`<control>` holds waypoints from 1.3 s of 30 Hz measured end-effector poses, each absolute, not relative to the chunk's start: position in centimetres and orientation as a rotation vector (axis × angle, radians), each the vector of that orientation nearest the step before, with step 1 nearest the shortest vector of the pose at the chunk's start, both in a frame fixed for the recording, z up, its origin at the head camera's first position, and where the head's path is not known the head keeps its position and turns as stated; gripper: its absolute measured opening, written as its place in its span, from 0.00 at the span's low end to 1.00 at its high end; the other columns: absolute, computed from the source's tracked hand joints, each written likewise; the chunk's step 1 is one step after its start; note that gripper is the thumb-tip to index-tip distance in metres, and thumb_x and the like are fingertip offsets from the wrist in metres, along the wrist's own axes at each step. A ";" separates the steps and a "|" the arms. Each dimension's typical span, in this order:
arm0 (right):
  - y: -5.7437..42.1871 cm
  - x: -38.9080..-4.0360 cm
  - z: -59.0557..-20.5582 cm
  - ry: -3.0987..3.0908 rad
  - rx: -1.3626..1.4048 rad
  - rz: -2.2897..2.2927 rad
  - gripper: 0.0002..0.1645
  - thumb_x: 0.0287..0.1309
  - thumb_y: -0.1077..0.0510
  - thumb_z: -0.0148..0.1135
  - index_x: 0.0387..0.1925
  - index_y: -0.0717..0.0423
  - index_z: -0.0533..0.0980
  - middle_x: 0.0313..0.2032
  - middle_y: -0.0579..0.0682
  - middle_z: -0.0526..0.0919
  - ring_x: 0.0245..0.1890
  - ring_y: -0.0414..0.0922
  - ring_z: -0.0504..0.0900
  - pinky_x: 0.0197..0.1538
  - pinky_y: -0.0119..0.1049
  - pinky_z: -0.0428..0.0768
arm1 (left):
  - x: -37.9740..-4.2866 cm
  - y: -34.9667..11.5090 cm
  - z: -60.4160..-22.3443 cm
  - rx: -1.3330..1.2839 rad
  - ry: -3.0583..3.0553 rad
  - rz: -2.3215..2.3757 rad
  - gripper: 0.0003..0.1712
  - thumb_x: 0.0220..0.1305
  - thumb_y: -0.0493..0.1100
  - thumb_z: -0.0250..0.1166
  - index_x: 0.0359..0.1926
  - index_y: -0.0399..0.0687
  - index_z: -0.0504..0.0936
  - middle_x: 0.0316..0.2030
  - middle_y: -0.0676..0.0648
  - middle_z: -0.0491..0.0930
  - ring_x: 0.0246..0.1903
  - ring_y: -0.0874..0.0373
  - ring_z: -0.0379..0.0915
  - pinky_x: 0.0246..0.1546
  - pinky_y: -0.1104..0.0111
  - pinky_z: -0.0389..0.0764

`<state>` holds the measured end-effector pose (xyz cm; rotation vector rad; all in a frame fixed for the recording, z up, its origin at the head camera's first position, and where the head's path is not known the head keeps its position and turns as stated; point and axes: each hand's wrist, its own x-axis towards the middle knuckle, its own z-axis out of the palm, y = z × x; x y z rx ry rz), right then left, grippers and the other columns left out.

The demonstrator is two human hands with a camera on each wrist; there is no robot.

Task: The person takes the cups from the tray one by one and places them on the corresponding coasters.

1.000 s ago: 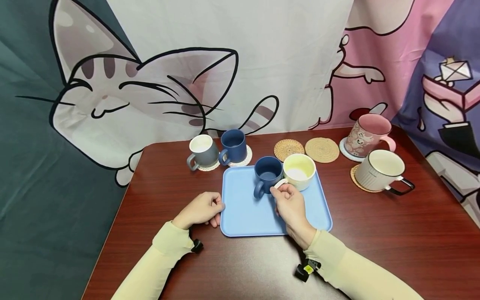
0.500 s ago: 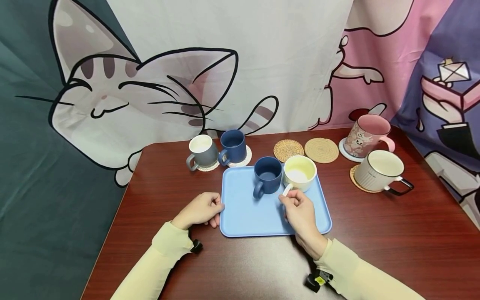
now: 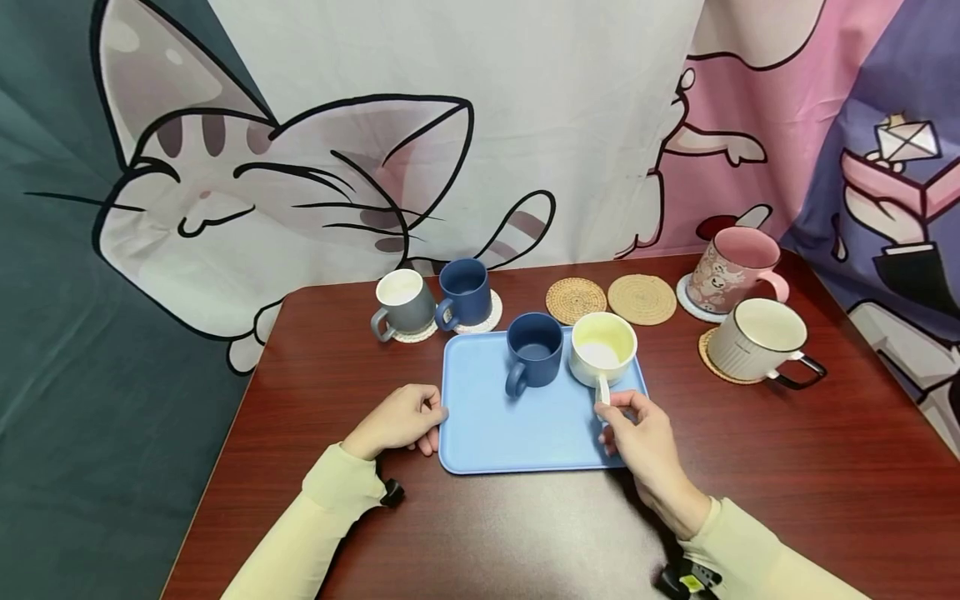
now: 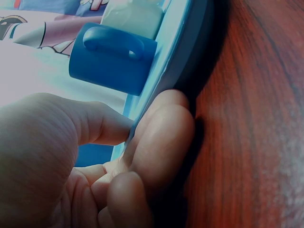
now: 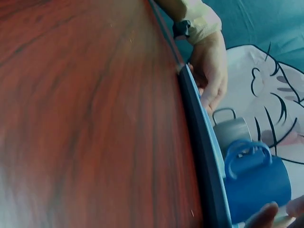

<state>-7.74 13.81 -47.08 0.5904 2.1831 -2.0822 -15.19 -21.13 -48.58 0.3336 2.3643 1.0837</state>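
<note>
My right hand pinches the white handle of a pale yellow mug, which stands upright at the back right of a light blue tray. The handle points toward me. My left hand grips the tray's left edge; in the left wrist view the thumb lies over the rim and the fingers are outside and under it. Left of the yellow mug, a dark blue mug sits upright on the tray. The right wrist view barely shows my right fingertips, beside the blue mug.
Behind the tray on the left, a grey mug and another blue mug stand on coasters. Two bare woven coasters lie at the back. A pink mug and a white ribbed mug stand on coasters at right.
My right hand has swung right and toward me, turning the yellow mug's handle from the left to the front. The mug has shifted slightly right. My left hand has stayed at the tray edge.
</note>
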 end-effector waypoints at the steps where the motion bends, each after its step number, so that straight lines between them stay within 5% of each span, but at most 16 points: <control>1: 14.2 -7.8 -47.0 2.165 0.574 -2.082 0.07 0.69 0.61 0.63 0.43 0.62 0.75 0.27 0.44 0.82 0.20 0.38 0.78 0.24 0.33 0.80 | -15.2 -21.1 -48.6 0.333 2.365 1.084 0.14 0.73 0.43 0.58 0.29 0.44 0.77 0.16 0.49 0.85 0.16 0.55 0.83 0.16 0.70 0.77; 15: 18.1 -9.5 -45.7 2.140 0.382 -1.852 0.20 0.78 0.50 0.51 0.43 0.65 0.77 0.31 0.45 0.79 0.22 0.37 0.81 0.27 0.35 0.81 | -15.2 -21.2 -48.7 0.329 2.364 1.084 0.14 0.73 0.43 0.58 0.29 0.44 0.77 0.16 0.49 0.85 0.16 0.55 0.83 0.16 0.70 0.77; 21: 19.1 -10.3 -45.3 2.176 0.303 -1.691 0.27 0.80 0.42 0.45 0.33 0.60 0.73 0.23 0.46 0.76 0.21 0.41 0.80 0.25 0.37 0.78 | -15.2 -21.3 -48.9 0.323 2.358 1.087 0.14 0.73 0.43 0.58 0.29 0.44 0.77 0.16 0.49 0.85 0.16 0.56 0.84 0.16 0.70 0.77; 30: 19.8 -10.8 -45.4 2.208 0.150 -1.607 0.32 0.82 0.42 0.41 0.28 0.63 0.69 0.21 0.46 0.68 0.15 0.39 0.67 0.21 0.35 0.69 | -15.3 -21.3 -49.0 0.322 2.351 1.087 0.14 0.74 0.44 0.58 0.29 0.45 0.77 0.16 0.49 0.85 0.16 0.56 0.84 0.15 0.70 0.77; 39: 19.3 -10.6 -45.5 2.230 0.227 -1.568 0.30 0.82 0.39 0.38 0.27 0.54 0.65 0.23 0.43 0.62 0.18 0.39 0.59 0.26 0.37 0.67 | -15.3 -21.3 -48.9 0.320 2.349 1.095 0.14 0.74 0.44 0.59 0.29 0.44 0.77 0.16 0.48 0.85 0.17 0.55 0.84 0.16 0.70 0.77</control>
